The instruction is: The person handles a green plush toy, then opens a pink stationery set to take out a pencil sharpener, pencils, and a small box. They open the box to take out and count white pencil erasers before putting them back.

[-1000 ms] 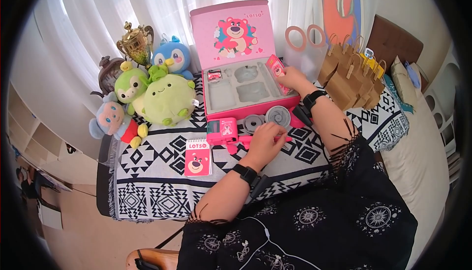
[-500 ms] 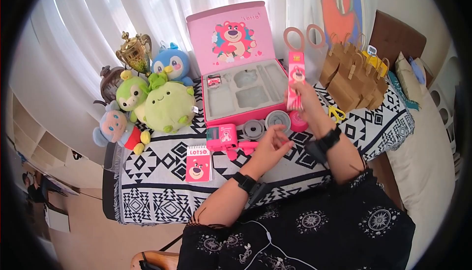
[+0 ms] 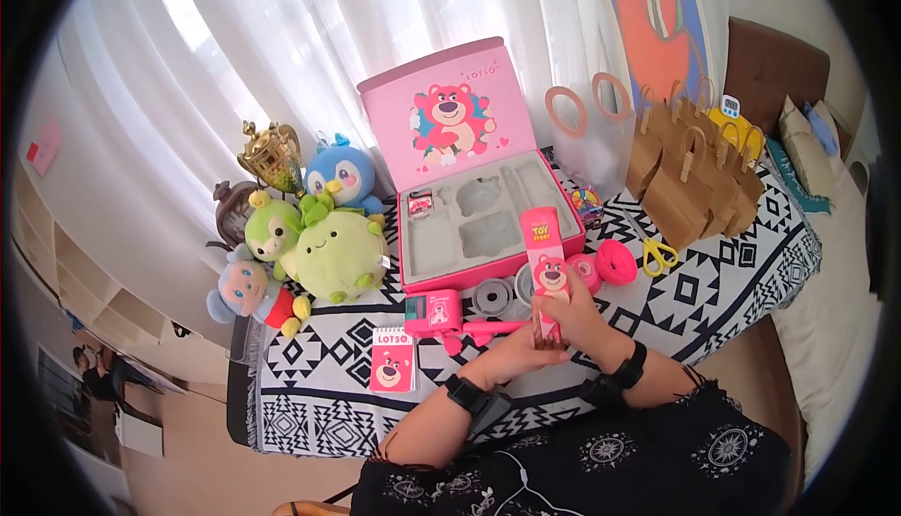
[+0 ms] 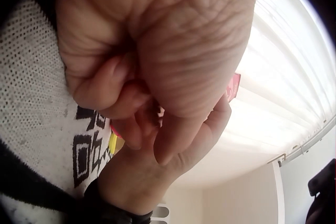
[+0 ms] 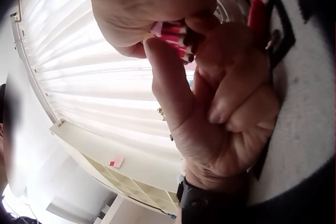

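A tall narrow pink pencil box [image 3: 542, 234] with a bear and "Toy Story" on its front stands tilted in front of me in the head view. My right hand [image 3: 580, 317] grips its lower part, the thumb across the front. At the bottom end is my left hand [image 3: 518, 356], thumb and curled fingers closing about that end. Several pencils [image 5: 176, 40] show their tips there in the right wrist view, between the left thumb and a bent finger. The left wrist view shows both hands meeting, with the box mostly hidden behind them.
Behind the hands sits an open pink gift box [image 3: 469, 277] with a moulded tray. A pink notepad [image 3: 393, 366], pink stamp-like case [image 3: 433, 312], grey roll [image 3: 492, 297], pink ring [image 3: 617, 262] and yellow scissors [image 3: 659, 256] lie around. Plush toys [image 3: 340, 251] and paper bags [image 3: 685, 192] flank them.
My right hand has lifted the pencil box out of the gift box tray and brought it down toward me. The left hand has come up to its lower end.
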The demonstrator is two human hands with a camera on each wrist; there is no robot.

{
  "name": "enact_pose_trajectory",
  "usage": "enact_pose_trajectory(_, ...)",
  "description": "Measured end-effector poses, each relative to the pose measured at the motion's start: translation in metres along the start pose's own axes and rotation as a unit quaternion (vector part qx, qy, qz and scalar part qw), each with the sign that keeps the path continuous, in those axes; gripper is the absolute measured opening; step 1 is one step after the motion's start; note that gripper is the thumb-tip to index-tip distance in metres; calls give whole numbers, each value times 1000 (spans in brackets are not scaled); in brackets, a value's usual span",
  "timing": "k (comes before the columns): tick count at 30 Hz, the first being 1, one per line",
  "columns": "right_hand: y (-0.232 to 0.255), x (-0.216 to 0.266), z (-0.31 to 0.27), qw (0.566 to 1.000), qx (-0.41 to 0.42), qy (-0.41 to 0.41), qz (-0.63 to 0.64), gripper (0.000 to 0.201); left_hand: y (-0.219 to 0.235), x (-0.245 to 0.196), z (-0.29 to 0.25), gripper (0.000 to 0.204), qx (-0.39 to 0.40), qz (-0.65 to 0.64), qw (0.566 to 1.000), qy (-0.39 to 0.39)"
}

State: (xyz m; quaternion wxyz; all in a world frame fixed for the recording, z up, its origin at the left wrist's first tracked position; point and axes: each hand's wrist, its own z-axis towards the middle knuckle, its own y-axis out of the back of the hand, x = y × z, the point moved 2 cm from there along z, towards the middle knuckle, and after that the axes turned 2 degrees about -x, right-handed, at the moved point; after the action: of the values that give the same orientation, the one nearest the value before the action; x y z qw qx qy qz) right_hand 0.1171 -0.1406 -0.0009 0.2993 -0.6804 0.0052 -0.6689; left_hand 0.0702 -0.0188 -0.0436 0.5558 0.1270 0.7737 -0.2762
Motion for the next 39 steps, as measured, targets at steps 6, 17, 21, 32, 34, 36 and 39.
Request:
enact_pose_trajectory(6, 4, -7, -2, 997, 7, -2, -82, 18, -3, -4, -2, 33, -14, 30, 999, 16)
enact_pose_trajectory(17, -1, -1, -8, 995, 48, -8, -87, 9, -8, -14, -10, 22, -27, 90, 995, 25)
enact_pose_trajectory(21, -3, -1, -11, 998, 33, -26, -56, 10, -4, -5, -6, 19, -25, 85, 996, -2)
enact_pose_trajectory(32, -5, 4, -15, 997, 18, 3, -80, 12, -1, 3, -5, 16, -14, 103, 994, -18)
enact_pose_trajectory(34, -4, 3, -15, 996, 20, 21, -89, 11, 0, 3, -4, 16, 11, 81, 996, -31)
enact_pose_trajectory(36, -5, 4, -15, 995, 16, 25, -93, 10, -3, 1, -3, 14, 34, 53, 997, -43)
enact_pose_trajectory(39, -2, 1, -13, 994, 7, 40, -102, 8, -5, -7, -5, 13, 19, 54, 998, -11)
